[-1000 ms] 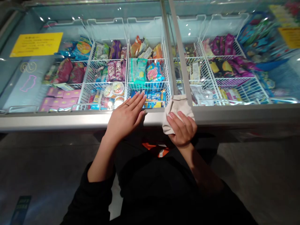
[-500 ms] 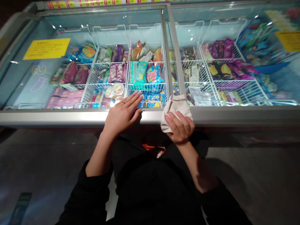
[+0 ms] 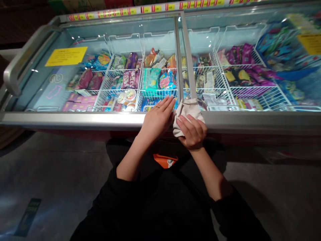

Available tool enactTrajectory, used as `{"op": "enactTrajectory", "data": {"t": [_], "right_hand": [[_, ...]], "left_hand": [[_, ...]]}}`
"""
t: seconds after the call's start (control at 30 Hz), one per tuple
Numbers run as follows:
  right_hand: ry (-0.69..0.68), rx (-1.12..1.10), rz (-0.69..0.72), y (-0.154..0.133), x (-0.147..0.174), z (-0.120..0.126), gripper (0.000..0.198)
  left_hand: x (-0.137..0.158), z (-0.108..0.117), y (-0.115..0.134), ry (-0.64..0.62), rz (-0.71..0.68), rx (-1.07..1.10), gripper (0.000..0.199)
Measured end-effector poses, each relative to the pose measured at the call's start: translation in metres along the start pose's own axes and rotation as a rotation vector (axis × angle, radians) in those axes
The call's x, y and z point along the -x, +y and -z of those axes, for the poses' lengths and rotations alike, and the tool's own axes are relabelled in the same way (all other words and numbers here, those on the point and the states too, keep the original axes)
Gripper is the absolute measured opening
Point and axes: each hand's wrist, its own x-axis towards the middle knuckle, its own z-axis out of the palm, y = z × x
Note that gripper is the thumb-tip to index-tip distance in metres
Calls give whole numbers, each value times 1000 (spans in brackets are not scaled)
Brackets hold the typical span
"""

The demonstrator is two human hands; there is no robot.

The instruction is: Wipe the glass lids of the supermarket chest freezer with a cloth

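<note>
A chest freezer with a silver front rim (image 3: pixel 75 119) and sliding glass lids spans the view. My right hand (image 3: pixel 193 132) is closed over a folded off-white cloth (image 3: pixel 188 108), which lies against the rim where the lid's metal frame (image 3: pixel 187 53) meets it. Just left of the cloth, my left hand (image 3: pixel 160 117) lies with its fingers stretched out, pointing up and right over the freezer's front edge; a thin dark ring is on one finger. Whether that palm touches the glass or the rim is hidden.
Wire baskets (image 3: pixel 157 92) under the glass hold many packaged frozen goods, among them a teal bag (image 3: pixel 151 78) and pink boxes (image 3: pixel 81 100). A yellow notice (image 3: pixel 66 56) sits on the left glass. Price labels (image 3: pixel 200 4) line the back edge. An orange item (image 3: pixel 165 160) shows below the rim.
My left hand has moved right along the front edge, close to the cloth. My right hand stays at the lid frame with the cloth. The camera view has shifted slightly.
</note>
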Motion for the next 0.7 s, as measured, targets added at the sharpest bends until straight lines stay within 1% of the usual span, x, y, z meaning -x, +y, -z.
{"op": "enactTrajectory", "data": {"t": [0.07,0.13,0.2,0.27,0.33,0.4,0.43,0.5,0.57,0.63,0.7], "right_hand": [[77,71,-33,16,6,7,53],[166,126,-93,20,8,11,52],[236,139,-207,9,5,9,52],[272,113,-318,-11,-2,3,54],[223,58,-303,-30,-9,-4,54],[163,30,-225,-39,-11,-6,53],[136,24,-170,-38,-11,-5,53],[100,20,-68,-26,-7,1,53],[100,23,-25,-8,-2,9,53],[136,35,-78,5,-4,16,51],[130,48,-194,7,-15,20,51]], "left_hand": [[-2,-4,5,6,22,-26,49],[-2,-7,7,13,43,-55,49],[-1,-9,9,28,51,-76,49],[0,-10,9,42,51,-87,49],[1,-10,8,45,46,-96,49],[1,-10,7,39,35,-107,49],[2,-9,7,36,28,-113,49],[2,-9,6,36,16,-124,50],[2,-10,6,41,11,-129,50],[2,-11,6,50,12,-127,50],[2,-12,6,63,14,-124,49]]}}
